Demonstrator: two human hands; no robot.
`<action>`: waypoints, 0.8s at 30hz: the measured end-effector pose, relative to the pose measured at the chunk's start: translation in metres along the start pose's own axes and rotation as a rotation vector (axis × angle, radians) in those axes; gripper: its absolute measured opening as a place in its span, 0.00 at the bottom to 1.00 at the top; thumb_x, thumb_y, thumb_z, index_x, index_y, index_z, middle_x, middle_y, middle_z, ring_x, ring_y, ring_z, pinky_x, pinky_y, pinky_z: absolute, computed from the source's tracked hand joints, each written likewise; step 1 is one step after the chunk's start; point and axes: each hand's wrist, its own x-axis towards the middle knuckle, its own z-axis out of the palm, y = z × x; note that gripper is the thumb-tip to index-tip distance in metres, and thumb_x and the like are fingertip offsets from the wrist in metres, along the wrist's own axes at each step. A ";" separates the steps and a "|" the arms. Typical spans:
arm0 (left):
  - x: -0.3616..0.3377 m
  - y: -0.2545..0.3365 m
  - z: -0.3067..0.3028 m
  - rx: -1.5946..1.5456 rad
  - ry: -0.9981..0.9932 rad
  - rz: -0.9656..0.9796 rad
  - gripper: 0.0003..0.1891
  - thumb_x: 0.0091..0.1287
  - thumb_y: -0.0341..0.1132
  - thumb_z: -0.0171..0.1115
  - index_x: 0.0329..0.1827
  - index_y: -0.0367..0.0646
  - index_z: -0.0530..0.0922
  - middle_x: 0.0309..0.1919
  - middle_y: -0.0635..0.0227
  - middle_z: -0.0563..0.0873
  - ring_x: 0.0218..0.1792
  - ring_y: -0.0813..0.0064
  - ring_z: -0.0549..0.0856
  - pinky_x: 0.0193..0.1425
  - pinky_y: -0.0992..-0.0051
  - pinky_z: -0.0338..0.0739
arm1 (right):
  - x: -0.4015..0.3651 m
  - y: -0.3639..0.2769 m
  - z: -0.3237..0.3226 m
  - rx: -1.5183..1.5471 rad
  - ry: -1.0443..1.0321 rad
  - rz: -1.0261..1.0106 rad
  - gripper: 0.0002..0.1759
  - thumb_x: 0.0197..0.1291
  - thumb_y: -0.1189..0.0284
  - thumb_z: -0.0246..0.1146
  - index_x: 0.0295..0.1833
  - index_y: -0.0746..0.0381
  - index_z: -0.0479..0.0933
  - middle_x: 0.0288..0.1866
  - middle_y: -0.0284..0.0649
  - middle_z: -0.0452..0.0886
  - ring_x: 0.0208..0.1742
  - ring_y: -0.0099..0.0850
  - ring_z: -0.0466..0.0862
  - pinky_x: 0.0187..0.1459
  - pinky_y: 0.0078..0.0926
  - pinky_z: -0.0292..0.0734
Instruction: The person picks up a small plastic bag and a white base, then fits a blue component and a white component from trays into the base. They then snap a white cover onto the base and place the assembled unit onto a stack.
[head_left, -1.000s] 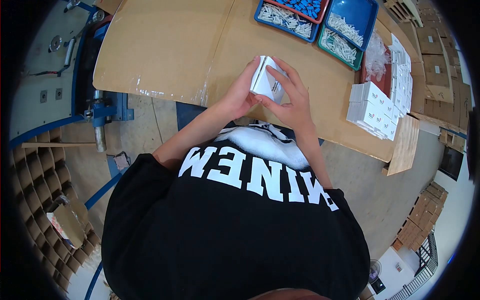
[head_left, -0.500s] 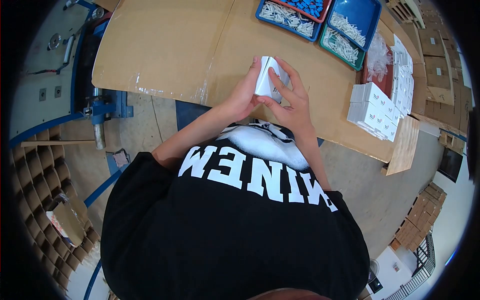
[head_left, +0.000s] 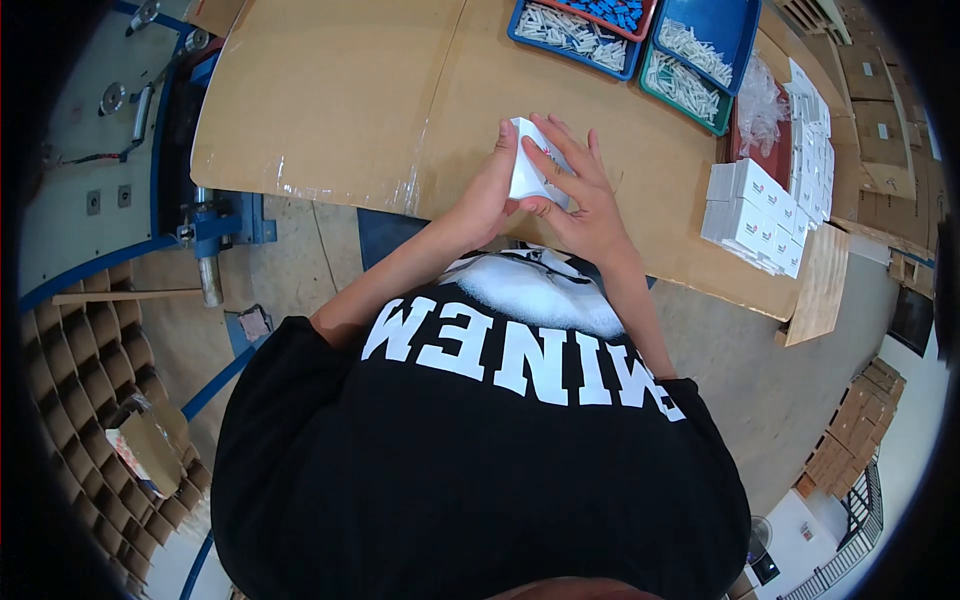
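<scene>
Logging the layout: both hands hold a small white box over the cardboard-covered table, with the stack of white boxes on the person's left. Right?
No: the head view shows the stack of white boxes on the person's right, not left. The left hand and right hand do hold the small white box over the cardboard-covered table.

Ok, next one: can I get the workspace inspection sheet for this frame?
Surface: table covered in taped cardboard sheets.
Job's things: small white carton, held above the table's near edge.
Clutter: trays of small white parts at the far edge; stacked white boxes at right.
Hands: left hand and right hand both grip the carton.
Cables: thin wire on grey panel, far left.
Surroundings: cardboard divider grid lower left; brown cartons right.
</scene>
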 end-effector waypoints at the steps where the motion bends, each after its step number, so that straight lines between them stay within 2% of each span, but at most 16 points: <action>1: 0.000 0.000 -0.001 0.006 -0.006 -0.001 0.35 0.81 0.63 0.36 0.77 0.44 0.63 0.65 0.60 0.78 0.65 0.68 0.80 0.65 0.66 0.79 | -0.001 0.004 -0.002 -0.002 0.008 0.000 0.35 0.55 0.54 0.73 0.71 0.43 0.78 0.80 0.37 0.68 0.82 0.48 0.62 0.79 0.68 0.39; 3: 0.002 0.000 -0.005 0.031 -0.027 -0.109 0.29 0.82 0.57 0.44 0.73 0.44 0.68 0.63 0.62 0.80 0.63 0.70 0.81 0.64 0.69 0.78 | -0.002 0.014 -0.005 -0.086 0.028 -0.095 0.38 0.59 0.55 0.73 0.74 0.52 0.74 0.80 0.42 0.67 0.83 0.46 0.61 0.80 0.59 0.45; 4: 0.004 0.001 -0.003 0.038 -0.034 -0.106 0.29 0.82 0.57 0.44 0.73 0.44 0.68 0.63 0.62 0.80 0.63 0.70 0.81 0.64 0.69 0.78 | 0.000 0.009 0.002 -0.090 0.037 -0.099 0.38 0.59 0.55 0.73 0.74 0.52 0.74 0.80 0.42 0.67 0.83 0.46 0.61 0.80 0.59 0.45; 6: 0.006 0.001 0.003 -0.143 -0.002 0.086 0.26 0.81 0.50 0.49 0.72 0.41 0.71 0.61 0.63 0.81 0.63 0.72 0.81 0.66 0.69 0.76 | 0.007 -0.006 0.021 0.520 0.586 0.202 0.30 0.64 0.65 0.72 0.70 0.62 0.76 0.69 0.46 0.78 0.75 0.40 0.73 0.77 0.45 0.62; 7: 0.006 0.000 0.006 -0.138 -0.010 0.086 0.26 0.81 0.50 0.49 0.72 0.41 0.71 0.61 0.63 0.81 0.63 0.72 0.81 0.66 0.69 0.76 | 0.004 0.000 0.022 0.518 0.594 0.198 0.30 0.64 0.65 0.72 0.70 0.62 0.76 0.69 0.46 0.78 0.75 0.40 0.73 0.77 0.45 0.62; 9: 0.007 -0.002 0.010 -0.104 -0.013 0.265 0.23 0.79 0.45 0.56 0.69 0.38 0.72 0.59 0.62 0.83 0.65 0.70 0.80 0.69 0.69 0.73 | -0.001 0.008 0.021 1.243 0.570 0.466 0.21 0.68 0.72 0.69 0.63 0.68 0.76 0.57 0.44 0.84 0.62 0.32 0.82 0.66 0.29 0.75; 10: 0.008 -0.005 0.008 -0.094 -0.030 0.259 0.23 0.79 0.45 0.56 0.69 0.38 0.72 0.59 0.62 0.83 0.65 0.70 0.80 0.69 0.69 0.73 | 0.000 0.005 0.015 1.424 0.615 0.532 0.14 0.71 0.75 0.66 0.59 0.66 0.78 0.51 0.38 0.86 0.53 0.26 0.85 0.58 0.27 0.79; 12: 0.009 -0.004 0.002 0.236 0.008 0.344 0.22 0.76 0.37 0.62 0.70 0.38 0.73 0.61 0.62 0.82 0.66 0.72 0.79 0.72 0.71 0.69 | 0.002 0.002 0.002 1.412 0.623 0.491 0.14 0.69 0.76 0.67 0.58 0.66 0.79 0.51 0.37 0.86 0.52 0.26 0.85 0.56 0.26 0.80; 13: 0.011 0.001 0.001 0.244 -0.002 0.346 0.22 0.76 0.37 0.62 0.70 0.38 0.73 0.61 0.62 0.82 0.66 0.72 0.79 0.72 0.71 0.69 | 0.002 0.003 -0.003 1.401 0.609 0.466 0.14 0.68 0.77 0.68 0.57 0.65 0.80 0.51 0.37 0.86 0.51 0.25 0.85 0.55 0.26 0.81; 14: 0.012 0.007 0.000 0.339 0.004 0.473 0.23 0.75 0.34 0.64 0.70 0.38 0.73 0.62 0.62 0.82 0.65 0.74 0.79 0.71 0.72 0.69 | -0.002 0.007 -0.008 1.404 0.615 0.457 0.14 0.68 0.77 0.68 0.57 0.65 0.80 0.51 0.37 0.86 0.51 0.25 0.85 0.55 0.26 0.81; 15: 0.012 0.014 0.001 0.432 0.012 0.600 0.23 0.73 0.31 0.66 0.70 0.37 0.73 0.63 0.63 0.82 0.65 0.75 0.78 0.71 0.72 0.70 | -0.005 0.010 -0.015 1.146 0.482 0.452 0.14 0.65 0.79 0.70 0.56 0.65 0.81 0.51 0.37 0.86 0.50 0.24 0.85 0.53 0.26 0.82; 16: 0.010 0.021 0.002 0.436 0.013 0.597 0.23 0.73 0.31 0.66 0.70 0.37 0.73 0.63 0.63 0.82 0.65 0.75 0.78 0.71 0.72 0.70 | -0.009 0.011 -0.016 0.889 0.348 0.448 0.15 0.63 0.81 0.71 0.55 0.65 0.82 0.50 0.37 0.87 0.49 0.24 0.86 0.52 0.26 0.83; 18: 0.003 0.031 0.003 0.460 -0.270 0.364 0.22 0.72 0.31 0.68 0.67 0.37 0.77 0.59 0.64 0.84 0.60 0.78 0.81 0.65 0.74 0.75 | -0.010 -0.001 -0.019 0.888 0.291 0.448 0.17 0.60 0.82 0.73 0.55 0.66 0.83 0.50 0.37 0.87 0.49 0.24 0.86 0.52 0.25 0.84; 20: 0.005 0.027 -0.007 0.461 -0.273 0.314 0.21 0.72 0.31 0.68 0.65 0.36 0.78 0.56 0.65 0.86 0.57 0.79 0.82 0.62 0.75 0.77 | -0.009 -0.006 -0.020 0.849 0.241 0.419 0.23 0.57 0.82 0.75 0.59 0.67 0.82 0.49 0.37 0.88 0.49 0.23 0.86 0.50 0.22 0.83; 21: 0.007 0.027 -0.009 0.463 -0.284 0.264 0.20 0.72 0.31 0.68 0.64 0.36 0.79 0.54 0.67 0.87 0.54 0.80 0.84 0.59 0.76 0.78 | -0.008 -0.006 -0.021 0.847 0.240 0.417 0.23 0.57 0.82 0.75 0.59 0.67 0.82 0.49 0.37 0.88 0.49 0.23 0.86 0.50 0.22 0.83; 24: 0.005 0.025 -0.006 0.417 -0.265 0.298 0.17 0.72 0.31 0.68 0.61 0.35 0.81 0.50 0.67 0.89 0.50 0.81 0.85 0.57 0.77 0.79 | -0.008 -0.009 -0.022 0.813 0.220 0.385 0.23 0.57 0.82 0.75 0.59 0.67 0.82 0.49 0.36 0.88 0.49 0.23 0.86 0.50 0.22 0.83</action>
